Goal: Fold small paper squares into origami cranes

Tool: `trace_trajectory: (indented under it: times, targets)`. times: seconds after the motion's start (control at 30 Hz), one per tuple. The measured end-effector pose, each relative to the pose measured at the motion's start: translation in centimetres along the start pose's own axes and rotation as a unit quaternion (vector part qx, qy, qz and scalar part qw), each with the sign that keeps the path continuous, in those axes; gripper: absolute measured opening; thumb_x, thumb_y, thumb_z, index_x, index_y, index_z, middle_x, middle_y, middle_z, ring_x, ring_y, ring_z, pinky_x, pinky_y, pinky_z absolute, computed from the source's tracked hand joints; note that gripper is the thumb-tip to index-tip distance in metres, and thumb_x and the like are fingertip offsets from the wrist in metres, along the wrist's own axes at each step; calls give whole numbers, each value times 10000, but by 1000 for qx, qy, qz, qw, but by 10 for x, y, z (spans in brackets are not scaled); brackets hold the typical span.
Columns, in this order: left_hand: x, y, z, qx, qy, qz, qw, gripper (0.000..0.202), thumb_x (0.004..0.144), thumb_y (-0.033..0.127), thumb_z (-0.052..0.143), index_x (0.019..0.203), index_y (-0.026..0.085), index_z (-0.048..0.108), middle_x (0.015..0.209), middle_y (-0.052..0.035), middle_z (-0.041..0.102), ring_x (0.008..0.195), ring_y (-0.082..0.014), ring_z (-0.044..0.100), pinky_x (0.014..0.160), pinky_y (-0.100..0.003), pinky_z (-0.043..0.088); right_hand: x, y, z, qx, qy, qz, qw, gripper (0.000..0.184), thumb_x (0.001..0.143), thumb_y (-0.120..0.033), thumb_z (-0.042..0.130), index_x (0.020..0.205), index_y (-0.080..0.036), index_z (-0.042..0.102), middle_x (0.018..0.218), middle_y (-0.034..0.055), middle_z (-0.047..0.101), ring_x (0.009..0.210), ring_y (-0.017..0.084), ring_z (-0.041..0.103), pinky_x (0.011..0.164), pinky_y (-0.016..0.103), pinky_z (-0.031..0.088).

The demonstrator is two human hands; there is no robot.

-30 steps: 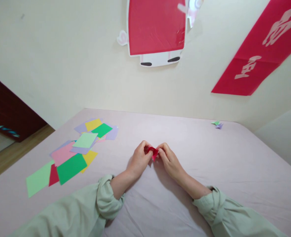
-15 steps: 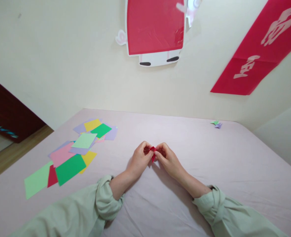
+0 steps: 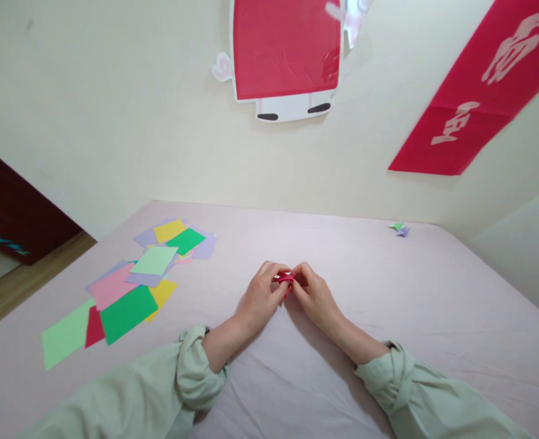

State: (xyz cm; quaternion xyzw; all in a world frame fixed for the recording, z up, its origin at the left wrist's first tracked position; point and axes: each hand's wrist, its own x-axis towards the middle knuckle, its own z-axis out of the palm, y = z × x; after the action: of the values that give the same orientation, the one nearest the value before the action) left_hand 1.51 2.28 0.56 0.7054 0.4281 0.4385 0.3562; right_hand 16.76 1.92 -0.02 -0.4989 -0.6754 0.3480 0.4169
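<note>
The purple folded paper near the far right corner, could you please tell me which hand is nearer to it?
Right. The right hand is left of and in front of the purple folded paper; the left hand is farther left.

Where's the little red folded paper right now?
In the head view, the red folded paper is near the middle, held between the left hand and right hand, with loose coloured sheets off to the left.
</note>
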Motion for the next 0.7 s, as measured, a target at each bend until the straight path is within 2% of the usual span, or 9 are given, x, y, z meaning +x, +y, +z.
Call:
trace_trajectory:
  times: [0.1, 0.33, 0.43, 0.57, 0.7]
  targets:
    - [0, 1, -2, 32, -8, 15, 999, 154, 828, 114, 520, 907, 214, 608, 943, -30, 586, 931, -170, 563, 832, -298, 477, -1, -4, 0, -35, 7, -7, 999, 64, 872, -205, 467, 843, -207, 525, 776, -2, 608, 688, 153, 558, 650, 278, 435]
    - [0, -2, -1, 43, 3, -9, 999, 100, 876, 164, 493, 841, 207, 577, 879, -20, 571, 835, -159, 557, 780, -288, 471, -4, -12, 4, -56, 8, 21, 998, 25, 838, -221, 514, 837, -217, 490, 717, -23, 584, 634, 153, 548, 606, 273, 407]
    - [-1, -4, -1, 48, -14, -10, 999, 93, 879, 176, 505, 839, 206, 583, 872, -17, 572, 822, -155, 559, 758, -275, 472, -4, -11, 4, -69, 3, 27, 997, 40, 818, -183, 499, 819, -218, 482, 684, -35, 558, 610, 149, 524, 587, 266, 385]
    - [-1, -5, -3, 78, -27, 5, 997, 98, 902, 209, 500, 872, 208, 594, 891, -18, 578, 838, -154, 566, 774, -275, 472, -1, -6, 1, -83, 8, 11, 996, 66, 801, -148, 472, 794, -211, 492, 704, -26, 546, 638, 149, 505, 602, 263, 374]
    - [1, -3, -7, 134, -35, 58, 989, 159, 908, 189, 502, 1031, 231, 593, 998, -30, 585, 945, -164, 566, 849, -290, 464, 1, -3, -2, -95, 11, 0, 995, 77, 804, -142, 460, 790, -205, 503, 728, -17, 552, 660, 150, 498, 617, 262, 372]
